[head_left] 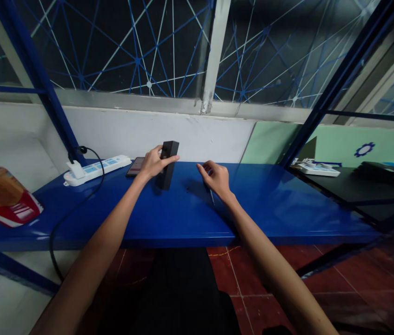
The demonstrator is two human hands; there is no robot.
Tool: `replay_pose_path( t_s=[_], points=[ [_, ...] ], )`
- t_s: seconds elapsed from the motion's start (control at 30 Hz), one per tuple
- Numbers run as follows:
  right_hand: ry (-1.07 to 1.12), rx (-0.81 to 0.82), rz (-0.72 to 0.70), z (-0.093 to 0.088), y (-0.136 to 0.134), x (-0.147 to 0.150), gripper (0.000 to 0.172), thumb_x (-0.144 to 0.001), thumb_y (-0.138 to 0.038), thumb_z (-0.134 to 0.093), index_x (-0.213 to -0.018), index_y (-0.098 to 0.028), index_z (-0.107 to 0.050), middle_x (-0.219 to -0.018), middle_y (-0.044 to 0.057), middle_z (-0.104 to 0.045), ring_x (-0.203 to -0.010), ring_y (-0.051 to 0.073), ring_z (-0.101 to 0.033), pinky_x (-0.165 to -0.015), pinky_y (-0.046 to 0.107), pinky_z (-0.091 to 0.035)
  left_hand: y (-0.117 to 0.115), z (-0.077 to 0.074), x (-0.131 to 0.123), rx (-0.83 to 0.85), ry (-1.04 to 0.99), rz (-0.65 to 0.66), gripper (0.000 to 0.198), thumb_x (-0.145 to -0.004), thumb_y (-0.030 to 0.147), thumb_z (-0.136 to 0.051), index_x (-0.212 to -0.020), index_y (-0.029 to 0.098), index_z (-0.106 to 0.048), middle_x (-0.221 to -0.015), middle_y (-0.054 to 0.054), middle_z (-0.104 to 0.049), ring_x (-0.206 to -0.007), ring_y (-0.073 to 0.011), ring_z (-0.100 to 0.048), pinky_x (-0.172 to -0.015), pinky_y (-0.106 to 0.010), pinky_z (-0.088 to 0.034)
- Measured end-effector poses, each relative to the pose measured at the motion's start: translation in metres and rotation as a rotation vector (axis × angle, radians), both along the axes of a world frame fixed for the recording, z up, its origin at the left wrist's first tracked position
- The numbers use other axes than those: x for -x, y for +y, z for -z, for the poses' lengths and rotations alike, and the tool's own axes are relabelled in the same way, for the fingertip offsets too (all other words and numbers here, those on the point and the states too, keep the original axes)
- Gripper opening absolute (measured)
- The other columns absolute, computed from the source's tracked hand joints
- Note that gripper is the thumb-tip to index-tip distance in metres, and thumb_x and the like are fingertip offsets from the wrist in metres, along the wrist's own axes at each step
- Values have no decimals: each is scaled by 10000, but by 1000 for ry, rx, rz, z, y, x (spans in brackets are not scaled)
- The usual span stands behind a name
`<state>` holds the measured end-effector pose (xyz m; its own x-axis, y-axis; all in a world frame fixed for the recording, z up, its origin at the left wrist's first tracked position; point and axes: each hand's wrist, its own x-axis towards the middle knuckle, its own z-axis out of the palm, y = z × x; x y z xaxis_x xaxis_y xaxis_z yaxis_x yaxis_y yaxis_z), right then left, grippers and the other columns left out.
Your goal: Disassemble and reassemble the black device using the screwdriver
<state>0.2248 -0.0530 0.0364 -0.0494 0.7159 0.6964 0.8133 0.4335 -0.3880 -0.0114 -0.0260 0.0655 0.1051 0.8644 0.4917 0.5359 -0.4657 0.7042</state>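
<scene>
A black rectangular box (167,164) is gripped upright and slightly tilted in my left hand (154,163). My thumb lies across its near face, with the fingers behind its left side; its lower end is at or just above the blue tabletop (183,218). To the right, my right hand (217,177) is closed with the fingers curled. A thin metal rod (212,197) shows below that palm; whether the hand holds it is hidden. Between the hands lies a tiny dark piece (187,189), too small to name.
A phone (134,167) lies behind my left wrist. Further left are a white power strip (99,170) with a black cable (78,207) hanging over the front edge, and a bottle of amber liquid (1,190). Blue frame posts (308,130) rise at both sides; another white power strip (318,169) lies right.
</scene>
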Motion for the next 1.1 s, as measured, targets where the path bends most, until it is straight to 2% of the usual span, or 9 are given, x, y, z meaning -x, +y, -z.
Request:
replay_pose_path(
  t_s=[0.07, 0.13, 0.23, 0.37, 0.5, 0.67, 0.73, 0.83, 1.1],
  points=[
    [-118, 107, 238, 2, 11, -13, 431, -857, -586, -507, -865, -184, -663, -745, 85, -702, -735, 235, -661, -626, 289, -427, 0, 1, 21, 34, 79, 65, 629, -712, 554, -664, -1202, 167, -589, -949, -95, -722, -886, -265, -670, -750, -350, -494],
    [-230, 276, 351, 6, 21, -20, 496, -776, -630, -582, -930, -167, -671, -829, 147, -716, -806, 305, -674, -652, 338, -456, -2, 4, 38, 74, 200, 112, 687, -701, 569, -670, -1268, 198, -560, -1053, -100, -712, -948, -278, -667, -775, -360, -490],
    [-259, 461, 341, 14, 29, -20, 573, -706, -599, -671, -1009, -113, -662, -954, 231, -699, -908, 371, -665, -719, 408, -481, -7, 12, 53, 103, 439, 119, 856, -646, 609, -700, -1371, 209, -485, -1218, -135, -648, -1084, -325, -620, -806, -370, -479],
    [-142, 521, 295, 20, 37, -17, 362, -700, -407, -721, -903, -108, -692, -974, 236, -697, -950, 359, -668, -749, 381, -489, -12, 19, 49, 103, 663, 24, 882, -627, 710, -645, -1345, 213, -520, -1212, -144, -644, -1046, -362, -621, -774, -390, -463],
    [5, 494, 226, 11, 44, -24, 342, -791, -463, -609, -825, -130, -684, -782, 155, -717, -796, 276, -703, -640, 295, -497, -16, 22, 34, 128, 773, 114, 862, -624, 736, -621, -1289, 191, -561, -1152, -140, -661, -1013, -344, -617, -764, -375, -443],
    [201, 340, 109, -1, 35, -19, 534, -917, -606, -314, -1031, -158, -580, -741, 66, -698, -589, 146, -670, -540, 222, -483, -17, 29, 25, 122, 792, 277, 811, -598, 720, -660, -1206, 187, -588, -1123, -117, -615, -999, -296, -588, -763, -324, -422],
    [407, 171, -74, -2, 26, -9, 476, -875, -618, -434, -961, -167, -562, -677, 40, -669, -493, 134, -629, -498, 230, -470, -16, 32, 24, 141, 775, 304, 820, -588, 701, -680, -1218, 186, -576, -1127, -113, -589, -1007, -293, -573, -770, -317, -418],
    [499, 44, -235, -2, 14, 4, 399, -851, -583, -521, -885, -187, -546, -613, 11, -631, -450, 121, -588, -478, 238, -456, -14, 36, 24, 153, 734, 347, 812, -586, 650, -708, -1238, 187, -565, -1131, -109, -571, -1026, -299, -556, -815, -333, -413],
    [480, 29, -286, -2, 3, 14, 325, -852, -515, -555, -929, -199, -537, -694, 9, -639, -475, 115, -596, -463, 244, -455, -16, 34, 23, 205, 694, 396, 794, -602, 553, -746, -1268, 170, -545, -1146, -120, -553, -1028, -301, -545, -849, -369, -417]
  ],
)
